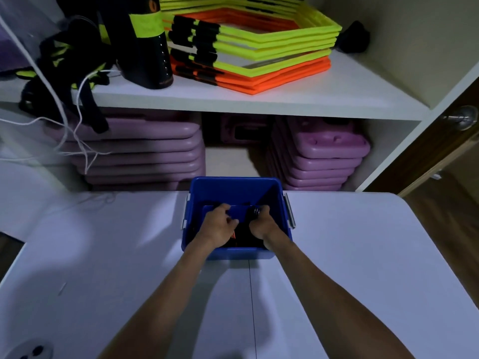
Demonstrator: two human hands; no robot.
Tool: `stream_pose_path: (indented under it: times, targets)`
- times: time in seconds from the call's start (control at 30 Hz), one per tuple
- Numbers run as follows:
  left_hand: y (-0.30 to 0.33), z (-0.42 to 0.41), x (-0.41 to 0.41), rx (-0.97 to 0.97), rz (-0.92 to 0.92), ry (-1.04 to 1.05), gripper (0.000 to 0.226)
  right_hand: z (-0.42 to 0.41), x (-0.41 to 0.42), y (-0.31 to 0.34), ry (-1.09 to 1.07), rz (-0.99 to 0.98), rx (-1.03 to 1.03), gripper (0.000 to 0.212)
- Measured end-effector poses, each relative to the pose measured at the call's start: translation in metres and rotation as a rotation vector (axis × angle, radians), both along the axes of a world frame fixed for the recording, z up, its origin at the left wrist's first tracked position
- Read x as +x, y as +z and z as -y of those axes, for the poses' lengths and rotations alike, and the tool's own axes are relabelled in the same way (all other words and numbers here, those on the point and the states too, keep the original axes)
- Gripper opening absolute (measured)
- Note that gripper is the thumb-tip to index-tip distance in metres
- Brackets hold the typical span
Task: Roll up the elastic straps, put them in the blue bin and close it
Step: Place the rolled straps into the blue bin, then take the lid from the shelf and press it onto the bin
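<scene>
An open blue bin (234,186) stands on the white table (363,255) at its far edge. Both of my hands reach down inside it. My left hand (219,224) has its fingers curled on a blue flat piece lying across the bin's inside. My right hand (260,222) grips a dark rolled elastic strap (255,211) with a metal ring at its end. More dark strap material with orange marks (239,237) lies at the bottom of the bin between my wrists. Grey latch handles (290,209) hang on the bin's sides.
Behind the table is a white shelf unit (259,99) holding stacked yellow and orange hexagon rings (254,55), black gear and white cords (77,125). Purple step platforms (145,151) are stacked below. A wooden door with a knob (464,117) is at the right.
</scene>
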State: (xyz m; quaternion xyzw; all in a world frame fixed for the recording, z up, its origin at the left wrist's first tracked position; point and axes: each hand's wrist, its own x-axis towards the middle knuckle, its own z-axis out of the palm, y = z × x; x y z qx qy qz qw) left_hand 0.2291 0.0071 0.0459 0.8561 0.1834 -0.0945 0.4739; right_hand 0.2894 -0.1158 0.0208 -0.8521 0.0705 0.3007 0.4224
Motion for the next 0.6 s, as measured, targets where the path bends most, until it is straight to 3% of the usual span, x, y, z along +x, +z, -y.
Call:
stream_pose_path:
  times: [0.13, 0.27, 0.43, 0.6]
  targets:
    - [0.000, -0.007, -0.001, 0.081, 0.042, 0.011, 0.029, 0.001, 0.009, -0.010, 0.109, -0.065, -0.152, 0.065]
    - [-0.001, -0.009, -0.009, 0.157, 0.042, 0.036, 0.026, 0.002, 0.008, -0.006, 0.229, 0.024, -0.292, 0.058]
    - [0.016, -0.005, -0.015, 0.248, 0.123, 0.005, 0.030, 0.002, 0.002, 0.017, 0.230, 0.184, -0.184, 0.038]
    - [0.075, -0.012, 0.000, 0.376, 0.387, -0.104, 0.036, 0.012, 0.004, 0.096, 0.177, 0.543, -0.116, 0.045]
